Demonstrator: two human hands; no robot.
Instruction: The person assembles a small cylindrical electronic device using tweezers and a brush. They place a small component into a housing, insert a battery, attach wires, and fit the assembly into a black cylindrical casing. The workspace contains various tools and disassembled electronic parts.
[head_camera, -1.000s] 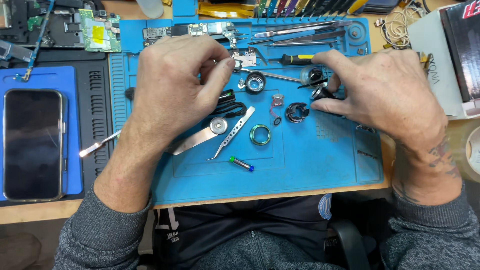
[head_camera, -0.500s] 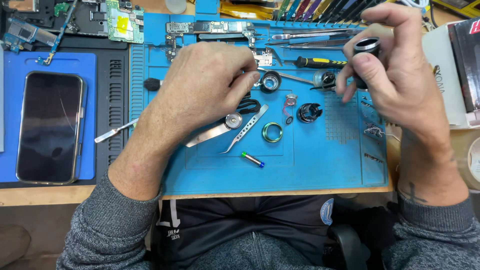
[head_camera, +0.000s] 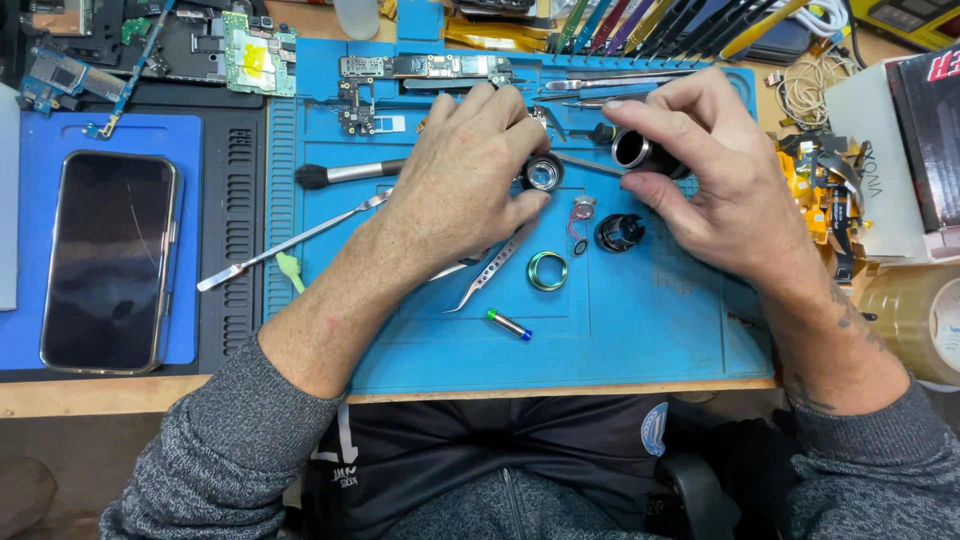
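Observation:
My right hand (head_camera: 715, 185) holds a short black lens barrel (head_camera: 640, 152) between thumb and fingers, just above the blue work mat (head_camera: 640, 330). My left hand (head_camera: 462, 185) rests palm down on the mat, its fingertips at a small round lens with a glass face (head_camera: 543, 173). Below the right hand lie a black ring part (head_camera: 620, 233), a small pinkish round part (head_camera: 584, 208) and a green metal ring (head_camera: 547, 270). Metal tweezers (head_camera: 487, 277) stick out from under the left hand.
A dark smartphone (head_camera: 108, 258) lies on a blue pad at left. A small brush (head_camera: 345, 173), a metal spudger (head_camera: 285, 245) and a tiny green-blue cylinder (head_camera: 509, 324) sit on the mat. Circuit boards (head_camera: 420, 68) and tools line the back. A tape roll (head_camera: 915, 315) is at right.
My right hand has come down from higher up, with the black barrel now next to the left hand. The left hand has shifted onto the round lens. The view has tilted down.

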